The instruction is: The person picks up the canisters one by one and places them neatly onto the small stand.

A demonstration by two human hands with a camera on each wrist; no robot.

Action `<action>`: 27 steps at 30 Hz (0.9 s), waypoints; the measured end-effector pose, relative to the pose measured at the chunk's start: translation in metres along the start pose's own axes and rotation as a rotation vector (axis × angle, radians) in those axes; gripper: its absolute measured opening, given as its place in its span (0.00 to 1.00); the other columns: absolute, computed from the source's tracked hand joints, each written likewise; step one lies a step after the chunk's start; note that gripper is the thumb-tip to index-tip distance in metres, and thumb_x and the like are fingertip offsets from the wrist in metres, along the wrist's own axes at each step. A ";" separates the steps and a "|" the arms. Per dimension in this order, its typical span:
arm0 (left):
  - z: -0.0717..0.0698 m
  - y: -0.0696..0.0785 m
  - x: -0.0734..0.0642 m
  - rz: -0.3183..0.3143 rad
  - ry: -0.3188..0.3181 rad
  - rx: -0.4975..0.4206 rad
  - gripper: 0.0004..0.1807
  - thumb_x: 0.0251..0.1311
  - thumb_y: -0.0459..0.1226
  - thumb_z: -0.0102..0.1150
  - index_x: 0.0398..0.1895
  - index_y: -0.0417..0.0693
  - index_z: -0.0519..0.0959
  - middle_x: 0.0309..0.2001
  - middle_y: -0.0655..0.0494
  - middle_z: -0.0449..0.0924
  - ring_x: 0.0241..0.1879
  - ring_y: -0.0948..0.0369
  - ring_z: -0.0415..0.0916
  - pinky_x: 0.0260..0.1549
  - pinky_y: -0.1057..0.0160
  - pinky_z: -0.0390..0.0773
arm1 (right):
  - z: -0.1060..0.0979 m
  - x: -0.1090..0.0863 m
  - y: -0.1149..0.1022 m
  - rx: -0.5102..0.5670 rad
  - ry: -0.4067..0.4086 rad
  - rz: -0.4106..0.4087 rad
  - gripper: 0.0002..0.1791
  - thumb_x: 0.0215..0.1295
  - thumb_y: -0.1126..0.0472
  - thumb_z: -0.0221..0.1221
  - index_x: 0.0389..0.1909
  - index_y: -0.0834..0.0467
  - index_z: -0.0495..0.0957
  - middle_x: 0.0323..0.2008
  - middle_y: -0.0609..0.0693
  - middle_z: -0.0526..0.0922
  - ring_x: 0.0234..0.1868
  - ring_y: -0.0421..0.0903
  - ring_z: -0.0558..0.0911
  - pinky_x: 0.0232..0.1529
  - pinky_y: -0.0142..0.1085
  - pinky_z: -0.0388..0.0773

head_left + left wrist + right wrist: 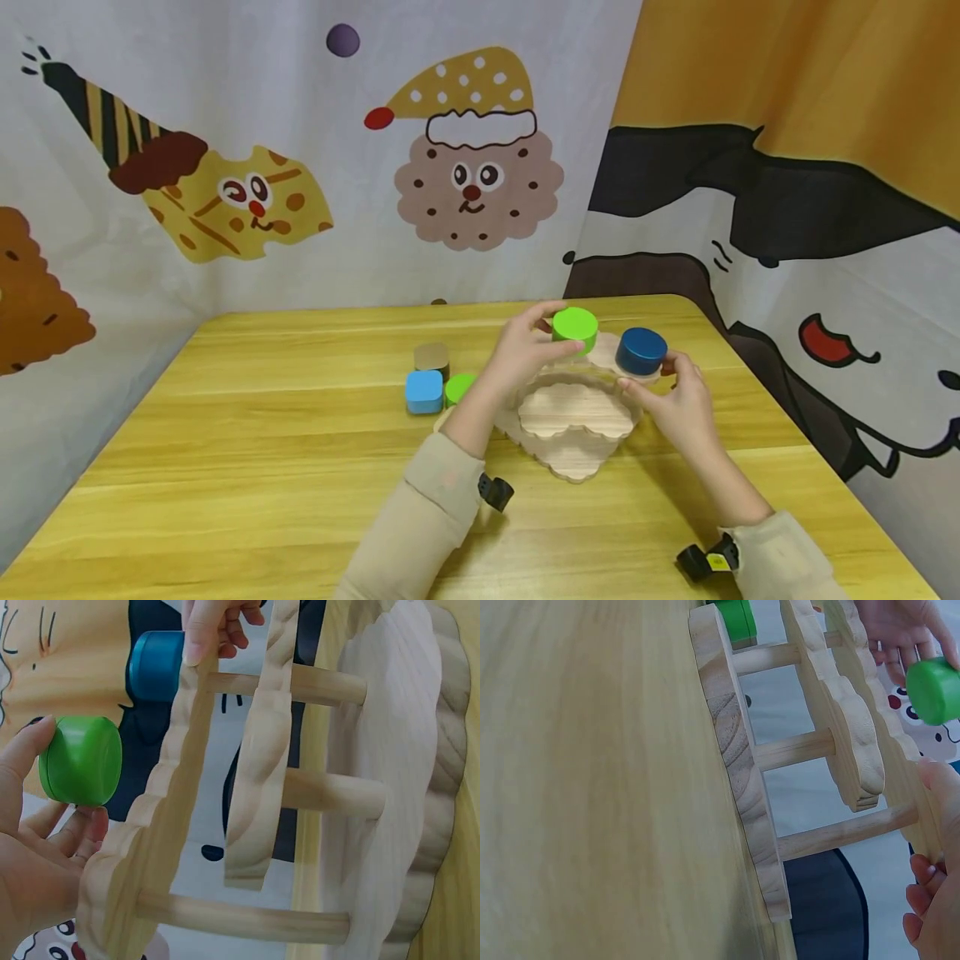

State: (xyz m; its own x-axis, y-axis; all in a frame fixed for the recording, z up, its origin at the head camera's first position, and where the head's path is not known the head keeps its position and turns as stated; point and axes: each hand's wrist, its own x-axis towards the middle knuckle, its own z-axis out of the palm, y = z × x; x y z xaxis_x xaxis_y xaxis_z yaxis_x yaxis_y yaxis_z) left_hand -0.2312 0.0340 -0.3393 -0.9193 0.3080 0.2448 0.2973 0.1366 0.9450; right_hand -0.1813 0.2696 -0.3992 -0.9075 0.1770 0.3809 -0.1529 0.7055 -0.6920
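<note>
Head view: left hand (pixel 517 354) pinches a green tin (pixel 576 323) over the tiered wooden stand (pixel 576 410), left of the blue tin (pixel 641 352); right hand (pixel 682 404) grips its right edge. Hold steady, lower level!

Left wrist view: tin clear of wood.

Right wrist view: pale desk (pixel 592 787) below, printed curtain (pixel 772 709) beyond.

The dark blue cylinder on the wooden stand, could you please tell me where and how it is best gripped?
I'd probably pinch the dark blue cylinder by opposite sides of its round wall, coming from above: it sits upright with its flat top uncovered, while the right hand grips the wooden stand close beside it.
</note>
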 end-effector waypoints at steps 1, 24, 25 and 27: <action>0.002 -0.001 0.001 -0.005 0.000 0.001 0.34 0.50 0.41 0.73 0.63 0.54 0.73 0.50 0.63 0.73 0.48 0.58 0.69 0.36 0.60 0.77 | 0.000 0.000 0.000 0.001 0.000 -0.002 0.39 0.53 0.47 0.70 0.56 0.70 0.66 0.43 0.62 0.70 0.39 0.54 0.66 0.33 0.41 0.61; 0.023 -0.007 0.022 0.005 -0.011 0.030 0.31 0.52 0.42 0.72 0.61 0.55 0.74 0.47 0.65 0.73 0.45 0.62 0.69 0.36 0.64 0.75 | 0.001 0.001 0.002 -0.001 -0.002 -0.001 0.40 0.53 0.47 0.70 0.56 0.70 0.66 0.44 0.62 0.70 0.41 0.57 0.68 0.33 0.42 0.62; 0.023 -0.007 0.022 0.006 -0.012 0.031 0.31 0.52 0.42 0.72 0.61 0.54 0.74 0.46 0.65 0.73 0.45 0.62 0.69 0.36 0.64 0.75 | 0.001 0.001 0.001 0.000 0.000 -0.004 0.40 0.54 0.47 0.70 0.56 0.70 0.66 0.43 0.62 0.70 0.41 0.57 0.68 0.33 0.42 0.62; 0.023 -0.008 0.023 0.011 -0.013 0.038 0.31 0.52 0.42 0.72 0.61 0.54 0.74 0.46 0.65 0.73 0.44 0.62 0.69 0.36 0.64 0.75 | 0.001 0.001 0.002 0.003 0.003 -0.008 0.40 0.54 0.47 0.70 0.56 0.70 0.66 0.43 0.62 0.70 0.41 0.57 0.68 0.33 0.42 0.62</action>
State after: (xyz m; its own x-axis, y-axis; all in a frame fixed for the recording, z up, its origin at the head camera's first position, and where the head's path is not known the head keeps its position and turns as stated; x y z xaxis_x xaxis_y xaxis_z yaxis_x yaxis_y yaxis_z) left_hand -0.2485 0.0620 -0.3460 -0.9126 0.3222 0.2517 0.3170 0.1688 0.9333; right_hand -0.1832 0.2704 -0.4002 -0.9052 0.1728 0.3883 -0.1616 0.7049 -0.6906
